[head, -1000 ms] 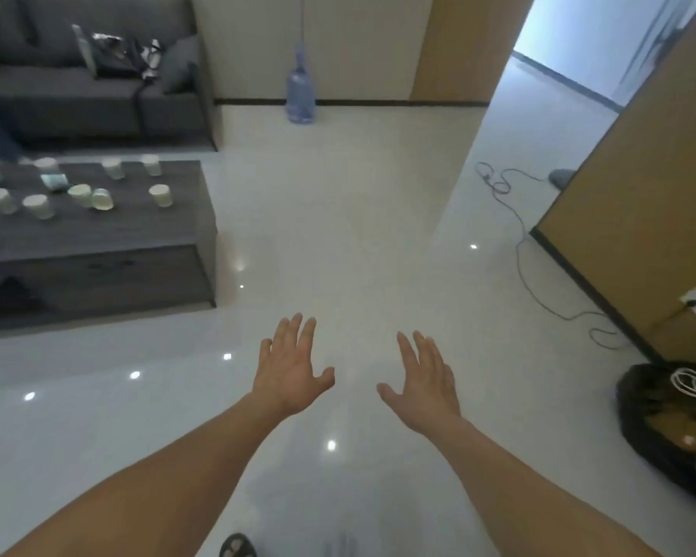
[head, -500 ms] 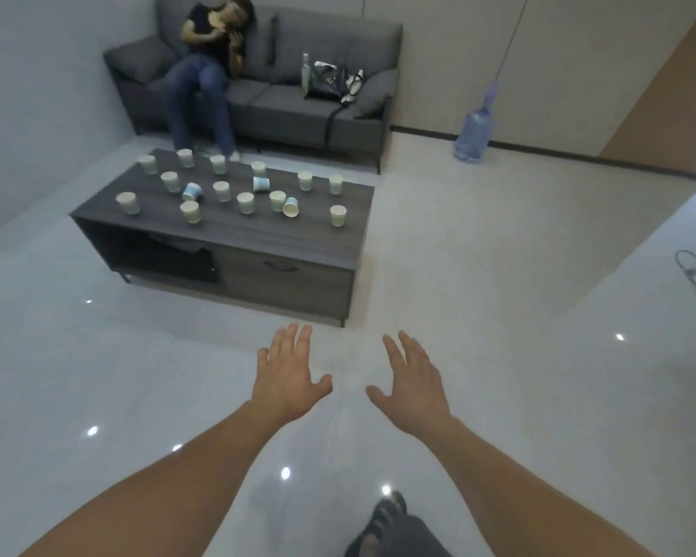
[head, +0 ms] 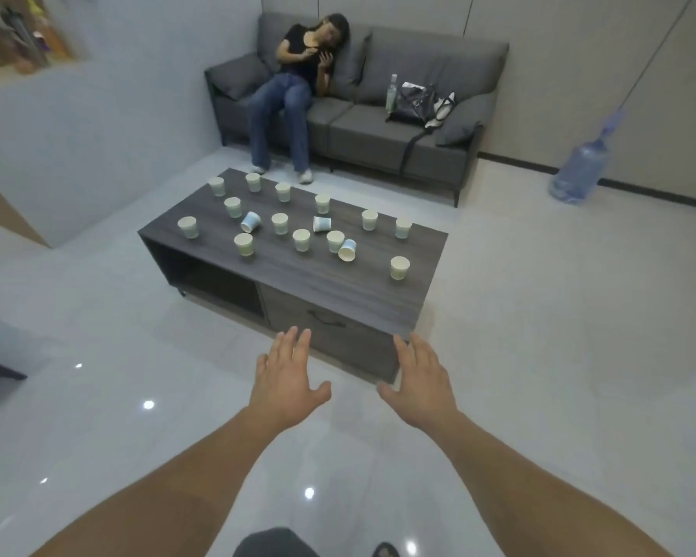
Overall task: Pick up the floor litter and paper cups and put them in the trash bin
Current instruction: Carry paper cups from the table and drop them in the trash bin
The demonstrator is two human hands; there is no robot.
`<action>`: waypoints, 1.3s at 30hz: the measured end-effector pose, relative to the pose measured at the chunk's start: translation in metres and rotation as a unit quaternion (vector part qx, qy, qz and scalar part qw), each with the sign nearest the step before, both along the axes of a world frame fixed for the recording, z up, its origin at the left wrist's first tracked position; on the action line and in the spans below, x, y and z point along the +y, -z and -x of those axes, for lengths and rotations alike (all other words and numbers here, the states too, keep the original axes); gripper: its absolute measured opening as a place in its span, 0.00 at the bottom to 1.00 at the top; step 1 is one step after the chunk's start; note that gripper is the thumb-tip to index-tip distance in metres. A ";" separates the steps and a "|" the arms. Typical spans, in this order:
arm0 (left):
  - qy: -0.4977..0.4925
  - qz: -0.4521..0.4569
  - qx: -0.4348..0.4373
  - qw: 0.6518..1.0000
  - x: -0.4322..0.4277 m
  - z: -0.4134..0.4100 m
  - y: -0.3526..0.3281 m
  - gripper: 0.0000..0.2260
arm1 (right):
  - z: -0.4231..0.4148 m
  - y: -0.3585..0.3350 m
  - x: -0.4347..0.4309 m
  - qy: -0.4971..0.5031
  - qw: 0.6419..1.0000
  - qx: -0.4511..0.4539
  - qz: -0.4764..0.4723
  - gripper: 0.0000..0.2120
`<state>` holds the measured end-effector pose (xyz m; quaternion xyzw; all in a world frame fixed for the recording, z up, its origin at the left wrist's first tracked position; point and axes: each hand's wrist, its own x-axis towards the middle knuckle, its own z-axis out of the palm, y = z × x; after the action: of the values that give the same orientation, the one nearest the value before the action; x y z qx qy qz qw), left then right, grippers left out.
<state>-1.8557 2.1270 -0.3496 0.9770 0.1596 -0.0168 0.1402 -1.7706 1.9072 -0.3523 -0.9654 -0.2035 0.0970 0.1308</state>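
Observation:
Several paper cups stand on the dark wooden coffee table (head: 338, 291); the nearest upright paper cup (head: 399, 268) is at its right end. Three blue-patterned cups lie tipped over, one (head: 347, 250) near the middle. My left hand (head: 284, 381) and my right hand (head: 422, 381) are stretched out palms down with straight fingers, in front of the table's near side, holding nothing. No trash bin or floor litter is in view.
A person sits on the grey sofa (head: 418, 98) behind the table, with a bag (head: 414, 104) and a bottle beside them. A large water jug (head: 579, 170) stands by the right wall. Glossy white floor surrounds the table.
The view has swung left from the corridor and cable to the coffee table and sofa, and the table is now closer. Both hands stay outstretched and empty.

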 end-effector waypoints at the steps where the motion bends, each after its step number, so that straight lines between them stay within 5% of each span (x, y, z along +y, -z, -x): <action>1: 0.001 0.008 0.007 1.000 0.002 -0.011 0.001 0.42 | -0.015 0.002 0.004 -0.001 1.000 0.003 0.003 0.41; 25: 0.114 0.082 0.078 0.987 0.187 -0.382 0.044 0.44 | -0.341 0.052 0.177 0.120 0.990 0.059 0.047 0.42; 39: 0.133 0.118 0.165 0.970 0.190 -0.560 0.166 0.43 | -0.559 0.221 0.167 0.204 0.955 0.197 0.088 0.41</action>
<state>-1.2961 2.3174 -0.5154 0.9499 0.0457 -0.2146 0.2227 -1.2117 2.0746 -0.5736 -0.9557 0.0373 0.2744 0.0996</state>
